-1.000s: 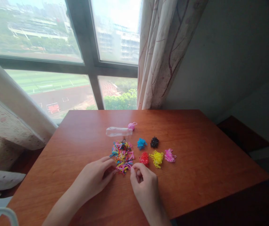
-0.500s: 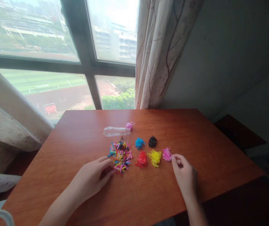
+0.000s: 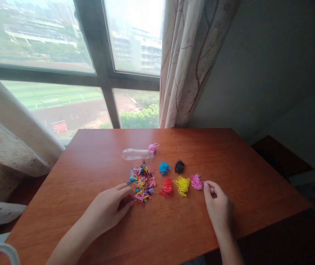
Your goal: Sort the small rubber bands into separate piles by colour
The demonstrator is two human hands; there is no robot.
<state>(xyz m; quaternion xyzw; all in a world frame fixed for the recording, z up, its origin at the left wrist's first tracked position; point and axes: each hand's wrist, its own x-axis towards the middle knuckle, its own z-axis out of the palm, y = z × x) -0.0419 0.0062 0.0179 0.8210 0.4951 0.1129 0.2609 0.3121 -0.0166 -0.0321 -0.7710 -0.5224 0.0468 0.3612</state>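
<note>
A heap of mixed-colour rubber bands (image 3: 142, 182) lies on the wooden table (image 3: 246, 184). To its right sit small sorted piles: blue (image 3: 163, 168), black (image 3: 179, 166), red (image 3: 166, 187), yellow (image 3: 182, 185) and pink (image 3: 196, 182). My left hand (image 3: 108, 209) rests flat on the table with loosely curled fingers, its tips touching the mixed heap's near-left edge. My right hand (image 3: 218, 206) is at the pink pile's right edge, thumb and forefinger pinched together; whether a band is in the pinch cannot be made out.
A clear plastic bottle (image 3: 137, 154) with a pink cap (image 3: 153, 147) lies on its side behind the heap. A window and curtains (image 3: 190, 62) stand behind the table. A cushioned seat (image 3: 5, 173) is at the left, dark furniture (image 3: 281, 158) at the right.
My right hand went from the mixed heap's near-right edge over to the pink pile and stays pinched there. My left hand has barely moved.
</note>
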